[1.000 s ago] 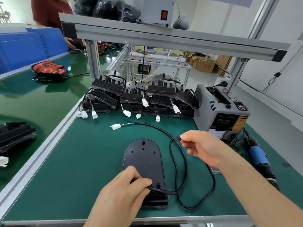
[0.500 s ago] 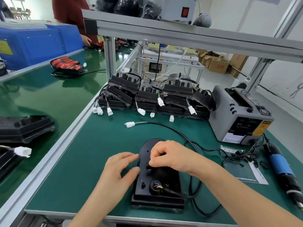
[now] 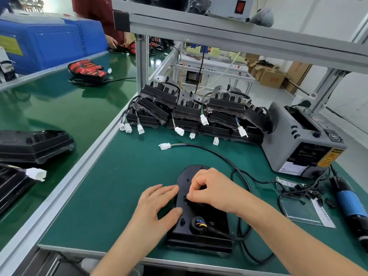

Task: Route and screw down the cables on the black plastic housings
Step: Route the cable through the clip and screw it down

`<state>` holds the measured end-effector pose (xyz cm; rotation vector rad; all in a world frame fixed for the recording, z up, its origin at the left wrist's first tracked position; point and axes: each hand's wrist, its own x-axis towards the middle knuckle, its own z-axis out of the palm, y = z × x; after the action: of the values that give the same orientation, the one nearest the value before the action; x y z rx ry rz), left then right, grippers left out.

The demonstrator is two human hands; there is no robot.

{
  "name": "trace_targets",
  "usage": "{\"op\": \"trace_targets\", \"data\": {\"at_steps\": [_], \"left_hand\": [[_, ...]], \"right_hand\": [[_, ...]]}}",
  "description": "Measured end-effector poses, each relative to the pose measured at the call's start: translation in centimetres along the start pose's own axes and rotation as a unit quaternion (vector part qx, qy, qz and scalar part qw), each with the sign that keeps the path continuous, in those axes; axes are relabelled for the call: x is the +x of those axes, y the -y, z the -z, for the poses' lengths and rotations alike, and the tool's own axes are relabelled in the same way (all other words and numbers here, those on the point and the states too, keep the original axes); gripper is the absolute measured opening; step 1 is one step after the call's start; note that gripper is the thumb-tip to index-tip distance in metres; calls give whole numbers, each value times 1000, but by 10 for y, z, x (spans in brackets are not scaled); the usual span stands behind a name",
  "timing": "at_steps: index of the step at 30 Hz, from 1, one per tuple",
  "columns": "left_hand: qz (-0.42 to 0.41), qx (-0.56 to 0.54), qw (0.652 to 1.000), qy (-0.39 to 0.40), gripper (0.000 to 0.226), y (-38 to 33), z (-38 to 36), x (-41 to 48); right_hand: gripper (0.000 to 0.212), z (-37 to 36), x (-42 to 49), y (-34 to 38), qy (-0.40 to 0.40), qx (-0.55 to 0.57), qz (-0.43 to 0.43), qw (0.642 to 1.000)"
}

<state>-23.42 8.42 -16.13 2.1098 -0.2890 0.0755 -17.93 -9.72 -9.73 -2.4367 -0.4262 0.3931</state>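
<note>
Head camera looked down at my green table (image 3: 119, 186). One black housing (image 3: 201, 234) lay flat on it, close to the near edge, right in front of me. My left hand (image 3: 157, 206) was open. Its fingers lay nearly straight against the left side of the housing, and its thumb pressed on the top. My right hand (image 3: 215, 192) sat on the middle of the housing with its fingers curled and the tips squeezed together. I could not tell if they pinched anything, because the hand hid that spot.

A black cable (image 3: 193, 145) came out of a round hole near the low end of the housing, where little coloured wires showed. It looped off to the right, passed under my right arm, and curved away to a white plug (image 3: 165, 146) on the table beyond the housing.

At the back of the table was a pile (image 3: 191, 116) of more black housings with white plugs hanging down. A grey machine (image 3: 302, 140) stood to the right of the pile. Near it lay a paper (image 3: 316, 216) with some small black bits (image 3: 310, 193), and a blue screwdriver (image 3: 348, 202) lay just past them. A green belt (image 3: 49, 108) ran along my left side.
</note>
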Motion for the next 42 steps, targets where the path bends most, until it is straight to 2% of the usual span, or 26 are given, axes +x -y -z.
{"op": "trace_targets", "data": {"at_steps": [12, 14, 16, 19, 22, 24, 26, 29, 33, 35, 40, 42], "left_hand": [[-11, 6, 1000, -17, 48, 0, -1, -1], [-31, 23, 999, -37, 47, -4, -1, -4], [-71, 71, 993, -69, 38, -7, 0, -6], [-123, 173, 972, -98, 28, -14, 3, -8], [-150, 271, 949, -64, 33, -22, 8, -9], [-162, 323, 931, -51, 37, -24, 10, -8], [-171, 360, 916, -47, 39, -25, 12, -8], [-192, 401, 895, -43, 39, -28, 17, -7], [-226, 466, 856, -7, 31, -38, 22, 1], [-215, 487, 846, 31, 40, -42, 23, 3], [-195, 478, 855, 48, 49, -48, 27, 6], [-182, 410, 890, 77, 46, -43, 30, 14]], "right_hand": [[17, -4, -3, 2, -24, -66, 13, 997], [19, -5, -3, 2, -30, -72, 16, 997], [22, -6, -4, 2, -33, -79, 23, 996], [20, -7, -6, 1, -45, -78, 30, 995], [10, -5, -8, -3, -62, -56, 32, 996], [18, -4, -11, -6, -78, -15, 26, 997], [26, -2, -18, -10, -94, 25, 19, 995], [25, 3, -31, -17, -111, 50, 16, 992], [24, 9, -47, -30, -89, 33, 27, 995], [26, 10, -53, -35, -76, 15, 35, 996], [25, 7, -60, -43, -53, 28, 40, 997], [20, 8, -66, -44, -34, 47, 49, 997]]}}
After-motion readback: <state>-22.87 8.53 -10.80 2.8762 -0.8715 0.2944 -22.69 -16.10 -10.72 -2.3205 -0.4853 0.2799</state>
